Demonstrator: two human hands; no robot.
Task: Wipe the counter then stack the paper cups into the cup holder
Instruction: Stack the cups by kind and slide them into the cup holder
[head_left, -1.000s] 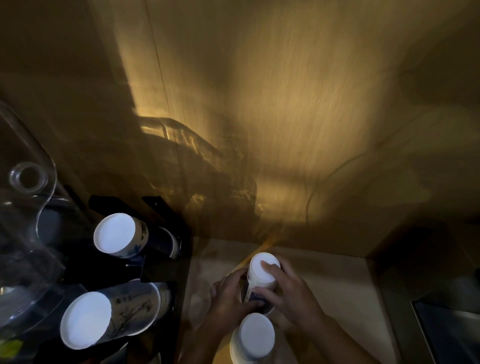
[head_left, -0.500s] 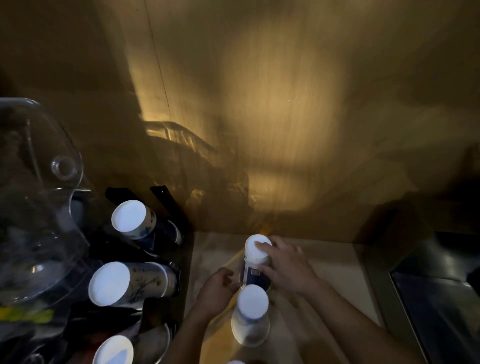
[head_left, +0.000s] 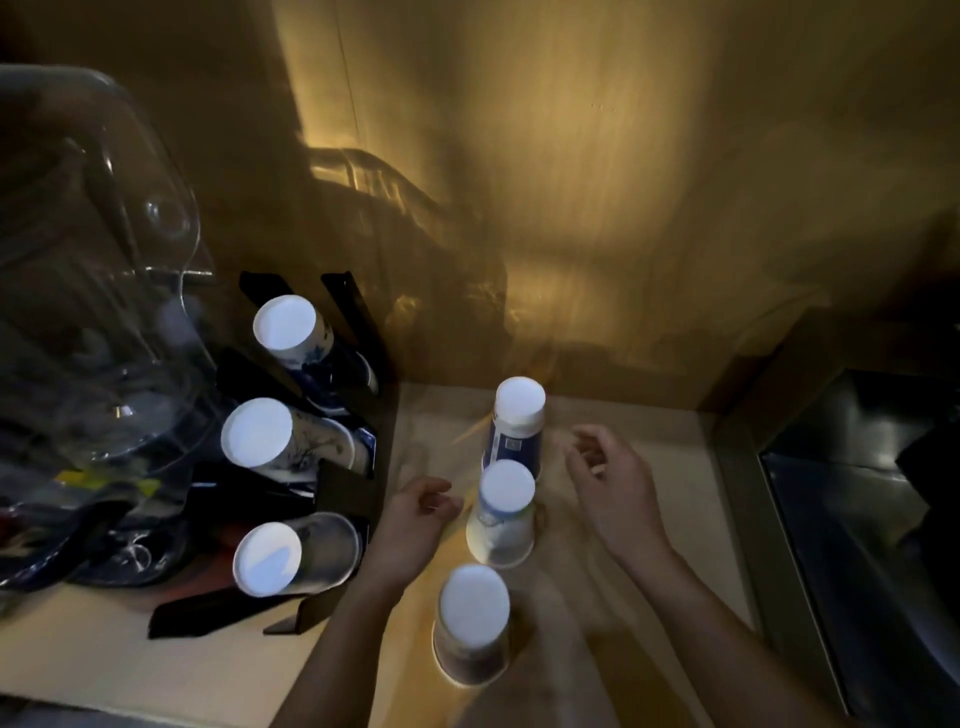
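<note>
Three upside-down paper cups stand in a row on the beige counter (head_left: 649, 441): a tall stacked one (head_left: 514, 423) at the back, a middle cup (head_left: 501, 514), and a near cup (head_left: 472, 623). My left hand (head_left: 415, 519) hovers just left of the middle cup, fingers curled and holding nothing. My right hand (head_left: 613, 483) is to the right of the back cup, fingers apart, touching no cup. The black cup holder (head_left: 337, 488) at the left carries three tilted cup stacks (head_left: 285, 325), (head_left: 260, 434), (head_left: 270, 558).
A clear plastic cover (head_left: 93, 260) rises over the far left. A wooden wall (head_left: 571, 182) closes the back. A dark metal sink (head_left: 872, 519) lies at the right, past the counter's edge. Dim light, deep shadows.
My right hand has let go of the back cup stack and drawn off to the right. My left hand has pulled back slightly. The view has shifted, so a third near cup shows.
</note>
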